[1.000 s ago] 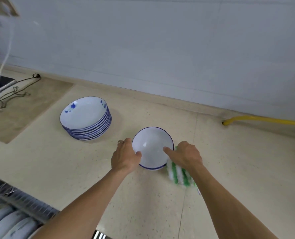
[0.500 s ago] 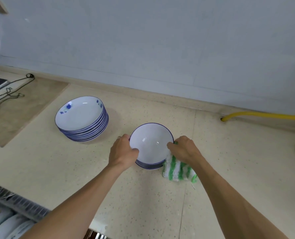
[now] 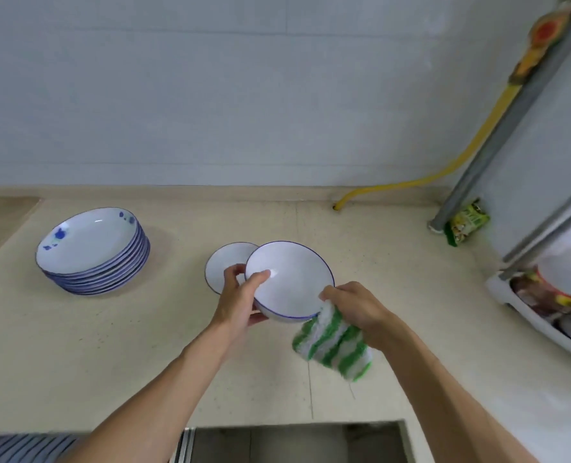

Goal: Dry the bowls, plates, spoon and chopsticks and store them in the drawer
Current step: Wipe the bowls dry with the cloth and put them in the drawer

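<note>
Your left hand [image 3: 240, 302] grips the lifted bowl [image 3: 289, 280] by its rim at 9 o'clock; your right hand [image 3: 357, 309] clutches the green-striped cloth [image 3: 336, 345] at the bowl's 4 o'clock. A second bowl [image 3: 225, 264] sits on the bench [image 3: 77, 345] just behind, plate stack [image 3: 92, 250] toward 9 o'clock.

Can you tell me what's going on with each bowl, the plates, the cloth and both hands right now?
Lifted bowl: held off the counter, tilted, upright.
Second bowl: resting on the counter behind it.
Plates: stacked on the counter, untouched.
Striped cloth: hanging from the right hand.
Left hand: grips the lifted bowl's rim.
Right hand: holds the cloth by the bowl's edge.
</note>
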Action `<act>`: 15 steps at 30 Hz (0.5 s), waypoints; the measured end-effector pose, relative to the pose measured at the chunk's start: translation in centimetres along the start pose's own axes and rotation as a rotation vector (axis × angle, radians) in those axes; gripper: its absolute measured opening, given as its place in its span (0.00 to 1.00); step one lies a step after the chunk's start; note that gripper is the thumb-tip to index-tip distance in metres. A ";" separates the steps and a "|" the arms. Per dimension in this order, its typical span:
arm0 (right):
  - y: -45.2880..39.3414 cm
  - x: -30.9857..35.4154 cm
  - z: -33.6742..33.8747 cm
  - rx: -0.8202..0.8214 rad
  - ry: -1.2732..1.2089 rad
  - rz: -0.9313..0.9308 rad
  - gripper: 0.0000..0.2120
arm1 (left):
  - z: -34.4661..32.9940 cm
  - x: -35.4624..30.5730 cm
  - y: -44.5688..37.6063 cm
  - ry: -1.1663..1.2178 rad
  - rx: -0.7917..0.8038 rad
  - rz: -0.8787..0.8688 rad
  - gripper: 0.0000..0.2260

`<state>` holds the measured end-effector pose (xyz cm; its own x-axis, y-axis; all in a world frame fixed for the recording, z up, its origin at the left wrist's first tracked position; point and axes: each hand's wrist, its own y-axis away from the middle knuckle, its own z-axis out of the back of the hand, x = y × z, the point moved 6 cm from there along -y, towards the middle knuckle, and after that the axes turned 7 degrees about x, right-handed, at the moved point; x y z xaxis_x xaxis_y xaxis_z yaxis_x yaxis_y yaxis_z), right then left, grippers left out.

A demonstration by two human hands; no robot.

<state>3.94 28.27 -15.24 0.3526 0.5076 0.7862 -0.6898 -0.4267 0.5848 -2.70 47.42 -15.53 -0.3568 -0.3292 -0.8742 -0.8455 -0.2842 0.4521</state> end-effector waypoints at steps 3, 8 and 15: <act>4.2 -3.4 1.1 -0.092 -0.107 -0.013 0.10 | -3.7 2.3 1.9 0.056 0.144 0.099 0.29; 11.6 -9.4 3.1 -0.232 -0.216 -0.058 0.13 | -9.5 6.1 5.4 -0.039 0.256 0.134 0.16; 22.9 -19.6 8.9 -0.418 -0.490 -0.077 0.27 | -19.8 10.5 12.3 -0.238 0.337 0.097 0.09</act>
<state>-13.15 1.89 -15.50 0.5906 0.0820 0.8028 -0.8041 -0.0247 0.5940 -8.99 22.61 -15.64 -0.4894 -0.1120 -0.8648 -0.8720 0.0609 0.4857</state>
